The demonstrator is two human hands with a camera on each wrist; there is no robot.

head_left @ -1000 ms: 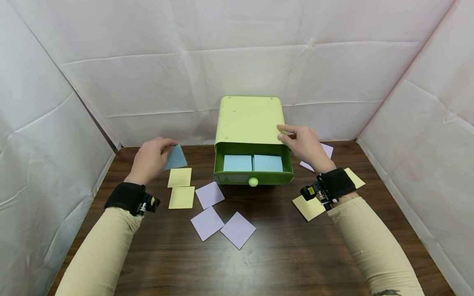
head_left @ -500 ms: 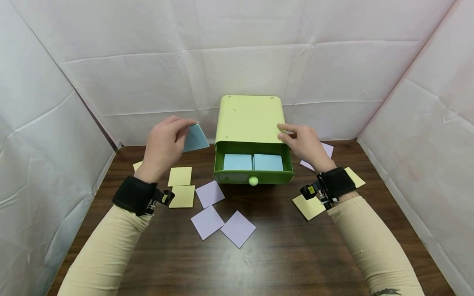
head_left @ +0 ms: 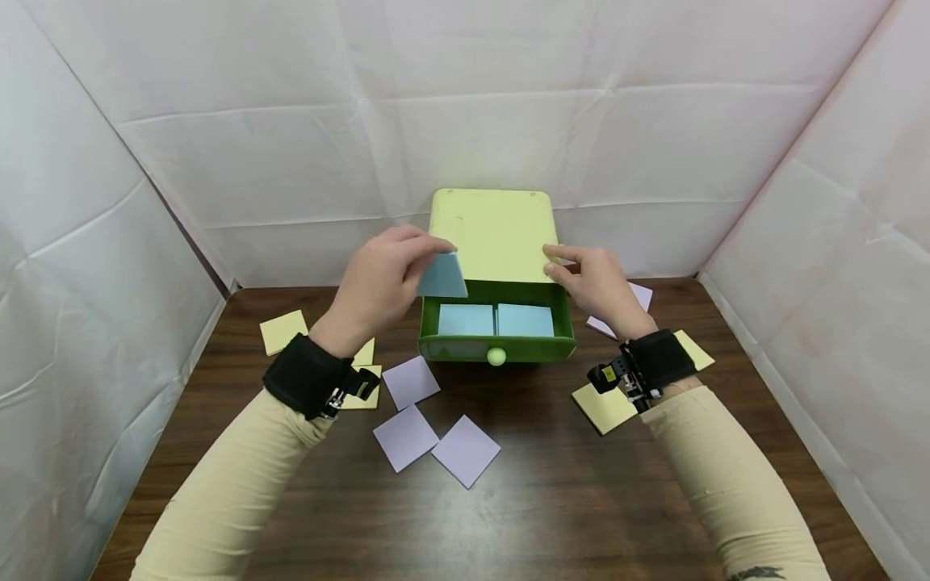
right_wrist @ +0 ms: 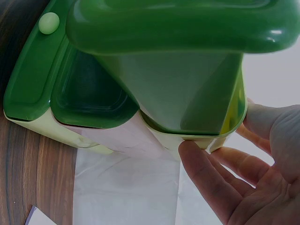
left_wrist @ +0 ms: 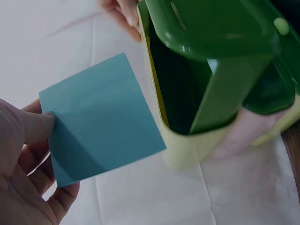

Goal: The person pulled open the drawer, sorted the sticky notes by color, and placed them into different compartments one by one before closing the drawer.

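Left hand (head_left: 378,282) pinches one blue note (head_left: 441,276) above the open drawer (head_left: 497,349); right hand (head_left: 596,282), fingers straight, touches the box's (head_left: 490,234) right edge; only the head view shows two blue notes (head_left: 496,319) in the drawer, three purple notes (head_left: 436,424) on the table (head_left: 545,500); left wrist view shows the thumb (left_wrist: 37,129) on the held note.

Bright, even, soft light; faint shadows; wrist views close, slightly blurred, edges warped
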